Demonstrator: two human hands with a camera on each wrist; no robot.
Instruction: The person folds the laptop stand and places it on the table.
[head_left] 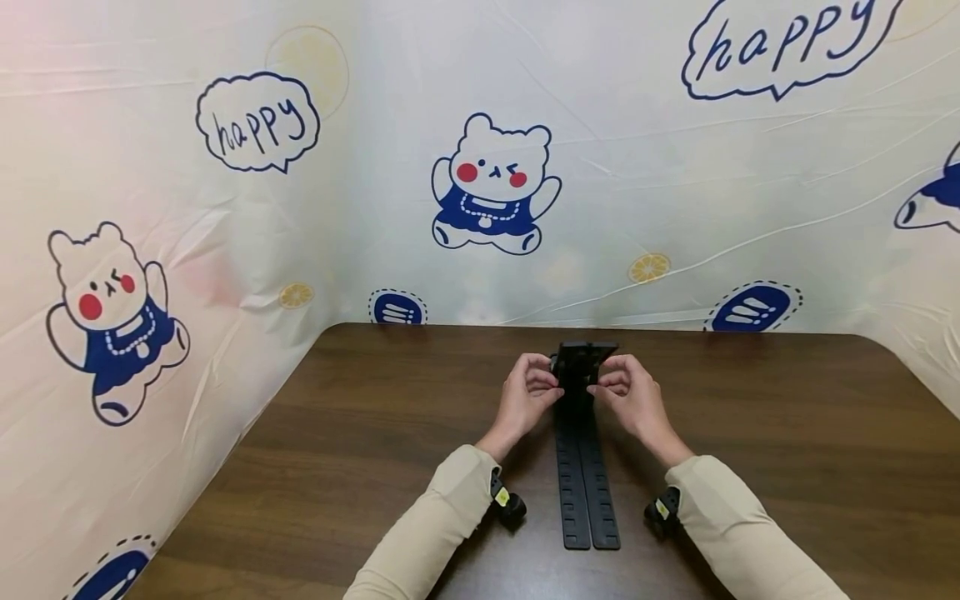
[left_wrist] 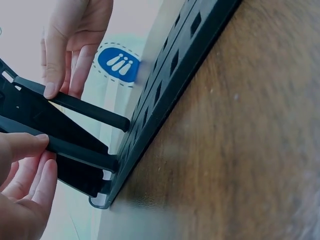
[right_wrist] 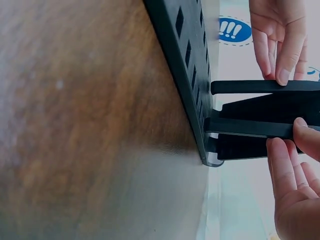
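A black folding laptop stand [head_left: 573,492] is on the wooden table, its two long slotted bars lying side by side and pointing toward me. At the far end its upper part [head_left: 579,357] is raised. My left hand [head_left: 527,393] pinches the left strut [left_wrist: 82,154] between thumb and fingertips. On the other side, my right hand [head_left: 632,398] pinches the right strut [right_wrist: 250,127] the same way. Both struts slant down, their lower ends right at the slotted bars. Behind them a dark plate [right_wrist: 245,146] rises from the far end.
The brown wooden table [head_left: 360,467] stretches out on both sides of the stand. Beyond its back edge hangs a pale printed curtain [head_left: 375,200] with cartoon bears, which also runs along the left. Small black cameras [head_left: 512,510] sit on both wrists.
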